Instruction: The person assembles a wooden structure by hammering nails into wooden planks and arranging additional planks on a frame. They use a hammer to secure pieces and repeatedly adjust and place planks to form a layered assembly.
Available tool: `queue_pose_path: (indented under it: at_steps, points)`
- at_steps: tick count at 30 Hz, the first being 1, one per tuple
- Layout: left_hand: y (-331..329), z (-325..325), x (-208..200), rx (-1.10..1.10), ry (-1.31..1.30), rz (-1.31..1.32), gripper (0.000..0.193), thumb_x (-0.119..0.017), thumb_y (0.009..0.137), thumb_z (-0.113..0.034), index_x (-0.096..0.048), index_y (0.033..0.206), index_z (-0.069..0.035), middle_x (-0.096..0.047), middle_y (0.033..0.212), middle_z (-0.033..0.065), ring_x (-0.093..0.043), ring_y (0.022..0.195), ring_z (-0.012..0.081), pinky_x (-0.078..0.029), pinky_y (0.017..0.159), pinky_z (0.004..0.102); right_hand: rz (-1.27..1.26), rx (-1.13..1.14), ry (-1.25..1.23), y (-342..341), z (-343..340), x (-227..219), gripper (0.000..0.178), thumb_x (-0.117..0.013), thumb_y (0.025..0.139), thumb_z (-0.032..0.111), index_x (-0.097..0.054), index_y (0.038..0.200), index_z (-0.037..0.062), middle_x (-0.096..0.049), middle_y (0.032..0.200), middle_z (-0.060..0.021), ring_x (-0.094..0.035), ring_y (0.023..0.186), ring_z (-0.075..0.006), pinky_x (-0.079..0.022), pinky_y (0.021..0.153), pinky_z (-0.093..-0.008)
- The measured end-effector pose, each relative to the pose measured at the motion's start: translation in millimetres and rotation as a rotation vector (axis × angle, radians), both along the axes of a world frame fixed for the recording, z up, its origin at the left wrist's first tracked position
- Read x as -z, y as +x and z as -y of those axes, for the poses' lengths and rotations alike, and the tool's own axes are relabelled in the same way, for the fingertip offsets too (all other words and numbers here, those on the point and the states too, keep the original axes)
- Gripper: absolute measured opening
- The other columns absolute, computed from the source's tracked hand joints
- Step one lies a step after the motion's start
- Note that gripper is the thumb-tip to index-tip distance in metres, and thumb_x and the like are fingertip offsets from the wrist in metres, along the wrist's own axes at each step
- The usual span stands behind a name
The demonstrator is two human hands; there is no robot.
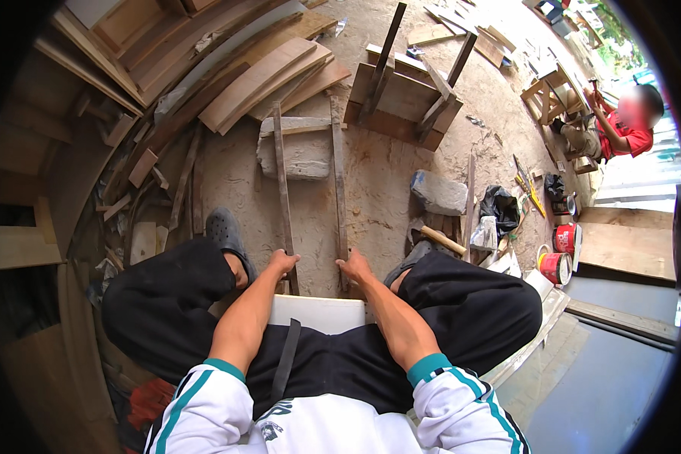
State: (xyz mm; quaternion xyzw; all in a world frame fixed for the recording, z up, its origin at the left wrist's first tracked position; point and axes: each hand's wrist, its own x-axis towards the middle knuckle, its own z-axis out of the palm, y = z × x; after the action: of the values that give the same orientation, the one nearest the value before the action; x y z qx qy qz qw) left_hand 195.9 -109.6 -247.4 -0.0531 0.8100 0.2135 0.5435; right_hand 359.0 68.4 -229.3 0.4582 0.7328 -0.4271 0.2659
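Left hand (282, 262) clenched on the near end of the left slat (281, 181); right hand (353, 266) likewise on the right slat (339, 174). Both slats run far across the dirt floor (378, 189) to a stone block (295, 155). Risks: splinters in bare palms, a slat twisting off the block, ends pinching the near feet.

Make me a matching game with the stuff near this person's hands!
Things:
1. left hand
2. right hand
3. red paint cans
4. hammer

Places:
A. standing far off to the person's right
B. on the near end of the left wooden slat
C. lying on the ground by the right foot
D. on the near end of the right wooden slat

Pairs: 1-B, 2-D, 3-A, 4-C
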Motion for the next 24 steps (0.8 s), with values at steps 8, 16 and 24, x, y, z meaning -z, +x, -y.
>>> queue_pose_path:
  at_steps: [8,16,24]
  points:
    - [-4.9,-24.5,15.3,-0.24,0.188,-0.369,0.077,-0.067,0.086,-0.045,-0.042,0.138,0.007,-0.054,0.132,0.0244,-0.056,0.119,0.033,-0.044,0.099,0.0389,-0.285,0.246,-0.025,-35.6,-22.2,29.1,0.073,-0.077,0.08,0.036,-0.046,0.133,-0.0048,-0.058,0.125,-0.0248,-0.057,0.117,-0.0331,-0.044,0.099,-0.0394]
    - [-154.0,-83.4,23.3,-0.563,0.264,-0.64,0.077,-0.068,0.083,-0.052,-0.049,0.13,0.005,-0.06,0.121,0.0188,-0.058,0.111,0.0283,-0.044,0.095,0.0392,-0.484,0.39,-0.115,-89.9,-62.6,26.2,0.076,-0.079,0.078,0.034,-0.044,0.134,-0.004,-0.059,0.122,-0.0224,-0.058,0.112,-0.0284,-0.046,0.096,-0.0377]
    - [-222.5,-114.9,23.9,-0.517,0.282,-0.501,0.092,-0.072,0.076,-0.057,-0.043,0.135,0.006,-0.053,0.131,0.0219,-0.05,0.123,0.0304,-0.039,0.103,0.0386,-0.498,0.371,-0.234,-123.3,-93.1,18.4,0.067,-0.076,0.082,0.021,-0.043,0.134,-0.0036,-0.063,0.112,-0.0169,-0.061,0.102,-0.0232,-0.049,0.089,-0.0342]
